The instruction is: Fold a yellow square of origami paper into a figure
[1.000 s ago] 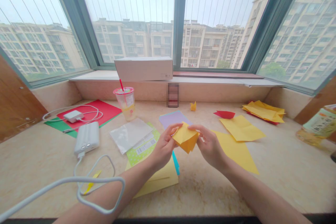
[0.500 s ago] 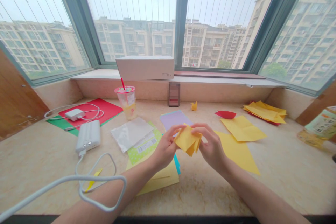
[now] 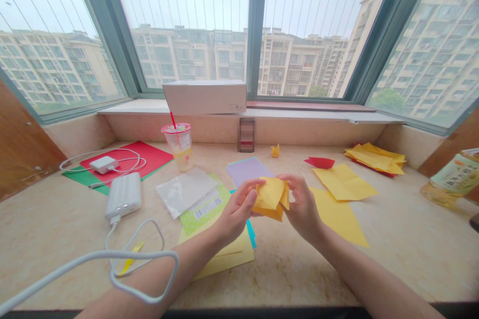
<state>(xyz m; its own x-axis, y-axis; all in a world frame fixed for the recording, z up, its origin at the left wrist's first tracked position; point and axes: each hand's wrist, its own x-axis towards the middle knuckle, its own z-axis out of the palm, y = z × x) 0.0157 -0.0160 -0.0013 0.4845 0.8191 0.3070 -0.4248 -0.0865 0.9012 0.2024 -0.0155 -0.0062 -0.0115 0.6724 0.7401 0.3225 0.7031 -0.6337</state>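
Both hands are pinching the folded yellow-orange paper piece (image 3: 271,198) above the beige stone sill (image 3: 411,239): left hand (image 3: 236,213) gripping at 9 o'clock, right hand (image 3: 302,205) at 3 o'clock.

The left hand (image 3: 235,213) and right hand (image 3: 304,208) are shown bare; the left forearm (image 3: 168,274) and right forearm (image 3: 359,271) are left uncovered as far as seen.

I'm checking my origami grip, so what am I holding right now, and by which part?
A folded yellow paper, held between both hands: the left hand grips its left side, the right hand its right side.
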